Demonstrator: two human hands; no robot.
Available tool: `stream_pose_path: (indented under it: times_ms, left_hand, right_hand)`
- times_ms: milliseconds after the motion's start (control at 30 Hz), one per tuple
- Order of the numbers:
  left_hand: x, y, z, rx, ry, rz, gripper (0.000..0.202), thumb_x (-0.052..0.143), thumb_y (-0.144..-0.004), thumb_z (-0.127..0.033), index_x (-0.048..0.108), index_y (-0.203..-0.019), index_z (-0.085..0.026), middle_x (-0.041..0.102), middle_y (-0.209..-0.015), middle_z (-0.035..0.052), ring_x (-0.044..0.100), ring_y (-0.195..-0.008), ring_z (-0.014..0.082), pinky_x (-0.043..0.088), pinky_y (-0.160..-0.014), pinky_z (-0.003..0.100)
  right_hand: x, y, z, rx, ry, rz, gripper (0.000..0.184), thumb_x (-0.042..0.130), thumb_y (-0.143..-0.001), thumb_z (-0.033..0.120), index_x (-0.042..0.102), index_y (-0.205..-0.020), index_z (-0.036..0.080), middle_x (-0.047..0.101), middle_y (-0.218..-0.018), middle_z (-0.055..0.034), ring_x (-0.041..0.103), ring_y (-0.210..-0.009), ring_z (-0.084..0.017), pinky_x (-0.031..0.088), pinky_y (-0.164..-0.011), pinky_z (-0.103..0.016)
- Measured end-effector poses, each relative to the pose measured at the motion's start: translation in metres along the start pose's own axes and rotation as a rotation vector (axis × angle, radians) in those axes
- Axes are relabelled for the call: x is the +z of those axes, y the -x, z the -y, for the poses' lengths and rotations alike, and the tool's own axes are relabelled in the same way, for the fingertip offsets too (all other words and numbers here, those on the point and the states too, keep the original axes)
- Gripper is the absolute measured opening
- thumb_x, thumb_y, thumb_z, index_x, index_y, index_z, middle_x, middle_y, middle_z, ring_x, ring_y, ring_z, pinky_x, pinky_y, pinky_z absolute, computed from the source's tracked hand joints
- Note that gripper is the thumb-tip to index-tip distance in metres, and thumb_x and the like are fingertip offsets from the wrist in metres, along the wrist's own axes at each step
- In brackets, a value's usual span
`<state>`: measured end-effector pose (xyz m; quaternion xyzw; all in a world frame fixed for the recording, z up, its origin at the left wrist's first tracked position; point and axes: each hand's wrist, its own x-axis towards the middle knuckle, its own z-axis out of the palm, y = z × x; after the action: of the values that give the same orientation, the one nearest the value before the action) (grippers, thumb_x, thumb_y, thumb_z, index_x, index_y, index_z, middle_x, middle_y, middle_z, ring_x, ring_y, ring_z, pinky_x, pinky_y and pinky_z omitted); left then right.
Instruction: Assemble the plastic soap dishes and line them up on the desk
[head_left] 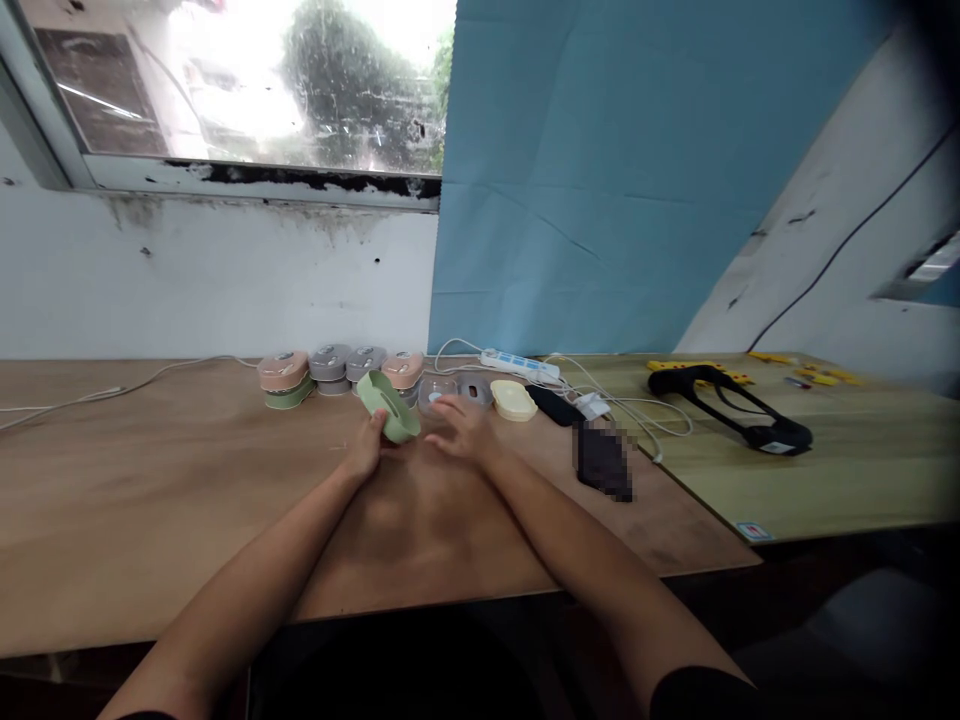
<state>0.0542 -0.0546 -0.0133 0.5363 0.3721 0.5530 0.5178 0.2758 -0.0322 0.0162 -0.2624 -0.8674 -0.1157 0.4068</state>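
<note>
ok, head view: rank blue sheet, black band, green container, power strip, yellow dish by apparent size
1. Blue sheet
2. Black band, by outline
3. Green container
Unranked, smallest: power strip and yellow dish; strip longer, dish deeper, areas look alike.

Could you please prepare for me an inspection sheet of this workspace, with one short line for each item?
Surface: brown tabletop, with a lighter table adjoining on the right.
Job's things: green oval piece, tilted; pink-topped container and others in a row near the wall; cream piece to their right.
Clutter: black frame and yellow pieces on the lighter table; dark pixelated item on the brown one.
Hands: left hand holds the green piece; right hand is open, fingers spread, beside it.
Cables: white cables lie loosely around a power strip.
Surroundings: bright window; blue sheet hanging beside it; white wall stained below the window.
</note>
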Motion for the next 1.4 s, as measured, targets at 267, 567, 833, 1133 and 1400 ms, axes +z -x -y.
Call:
stream_pose_path:
  times_ms: [267,567,833,1133,1400]
  left_hand:
    - [-0.002,0.004,-0.008,0.121,0.008,0.13,0.09,0.032,-0.08,-0.08,0.042,-0.14,-0.015,0.065,-0.12,0.015,0.062,-0.105,0.0281,0.047,-0.088,0.04]
    - [-0.013,0.002,-0.008,0.163,-0.586,0.083,0.064,0.036,-0.091,-0.06,0.05,-0.133,-0.014,0.068,-0.113,0.0143,0.063,-0.105,0.0265,0.043,-0.096,0.042]
    - [-0.01,0.006,-0.013,0.263,-0.787,0.181,0.053,0.033,-0.094,-0.052,0.06,-0.123,-0.016,0.067,-0.118,0.0118,0.06,-0.113,0.0267,0.042,-0.099,0.04]
    - [-0.012,0.006,-0.014,0.257,-0.8,0.198,0.055,0.03,-0.095,-0.053,0.062,-0.12,-0.016,0.068,-0.115,0.0126,0.061,-0.109,0.0268,0.043,-0.098,0.04]
    - [-0.011,0.007,-0.017,0.257,-0.825,0.206,0.054,0.03,-0.095,-0.052,0.063,-0.119,-0.017,0.069,-0.113,0.0117,0.061,-0.11,0.0271,0.043,-0.099,0.041]
  right_hand:
    - [0.031,0.005,0.013,-0.095,0.008,-0.039,0.021,0.044,-0.093,0.025,0.064,-0.098,0.022,0.065,-0.097,-0.0071,0.061,-0.084,-0.016,0.05,-0.072,-0.027]
    - [-0.003,0.025,-0.064,0.544,0.203,-0.105,0.031,0.039,-0.092,0.021,0.064,-0.109,0.02,0.058,-0.103,-0.0097,0.056,-0.096,-0.022,0.048,-0.082,-0.033]
    - [0.007,0.026,-0.07,0.656,0.274,0.121,0.04,0.041,-0.089,0.018,0.059,-0.124,0.023,0.057,-0.114,-0.0102,0.058,-0.094,-0.022,0.046,-0.075,-0.032]
    - [0.006,0.025,-0.071,0.643,0.428,0.099,0.032,0.047,-0.088,0.022,0.068,-0.111,0.018,0.056,-0.098,-0.0109,0.05,-0.092,-0.024,0.04,-0.086,-0.037]
    - [0.004,0.023,-0.065,0.639,0.451,0.061,0.032,0.049,-0.084,0.02,0.071,-0.108,0.021,0.055,-0.097,-0.0107,0.046,-0.093,-0.025,0.037,-0.087,-0.038]
